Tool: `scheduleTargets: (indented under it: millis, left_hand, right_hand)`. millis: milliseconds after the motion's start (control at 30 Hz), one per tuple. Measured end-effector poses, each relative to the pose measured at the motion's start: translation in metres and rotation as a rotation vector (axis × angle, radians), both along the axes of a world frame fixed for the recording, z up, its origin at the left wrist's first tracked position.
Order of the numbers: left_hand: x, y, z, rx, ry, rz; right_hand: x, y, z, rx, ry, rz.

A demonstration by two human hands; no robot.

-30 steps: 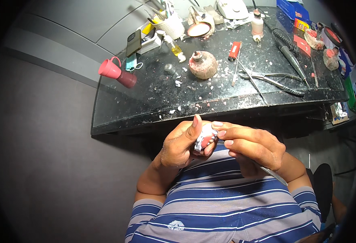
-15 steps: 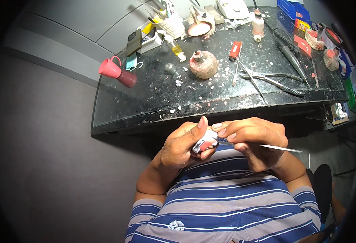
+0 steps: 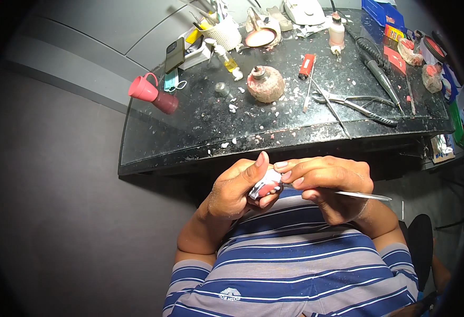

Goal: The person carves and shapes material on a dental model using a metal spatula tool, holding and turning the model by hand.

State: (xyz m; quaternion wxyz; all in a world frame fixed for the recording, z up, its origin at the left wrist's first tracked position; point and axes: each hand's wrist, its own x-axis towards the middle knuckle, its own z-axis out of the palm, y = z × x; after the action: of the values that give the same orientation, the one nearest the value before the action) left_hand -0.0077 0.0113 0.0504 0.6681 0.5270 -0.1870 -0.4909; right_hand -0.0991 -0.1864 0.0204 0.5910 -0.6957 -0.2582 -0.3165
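Observation:
My left hand [image 3: 234, 190] is closed on a small white and pink moulded piece [image 3: 266, 185], its thumb raised along the piece's left side and fingertips showing underneath. My right hand [image 3: 340, 185] grips a thin metal spatula-like tool [image 3: 362, 196]; one end sticks out to the right, and the other is hidden at the piece, where my right fingertips touch it. Both hands are in front of my striped shirt, just below the front edge of the black bench [image 3: 179, 148].
The littered bench holds a round plaster-coated pot [image 3: 265, 87], a pink cup [image 3: 143, 91], a phone [image 3: 174, 55], spray bottle [image 3: 225, 59], cutters [image 3: 358, 105], a handpiece [image 3: 380, 82], red rectangular item [image 3: 306, 64] and blue bins [image 3: 381, 13]. A black seat [image 3: 419, 232] stands at right.
My right hand has shifted and turned slightly, swinging the tool's right end upward from pointing down-right to nearly level. My left thumb has moved a little rightward along the piece.

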Motion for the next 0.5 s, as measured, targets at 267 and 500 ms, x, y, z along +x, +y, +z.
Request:
scheduleTargets:
  millis: [267,500]
  left_hand:
    - [-0.002,-0.001,-0.002,-0.03,0.014,0.061]
    - [0.003,-0.004,-0.007,-0.127,0.374,-0.057]
  right_hand:
    - [0.002,-0.001,-0.001,-0.024,-0.003,0.003]
    - [0.006,0.0,-0.012,-0.051,-0.067,-0.054]
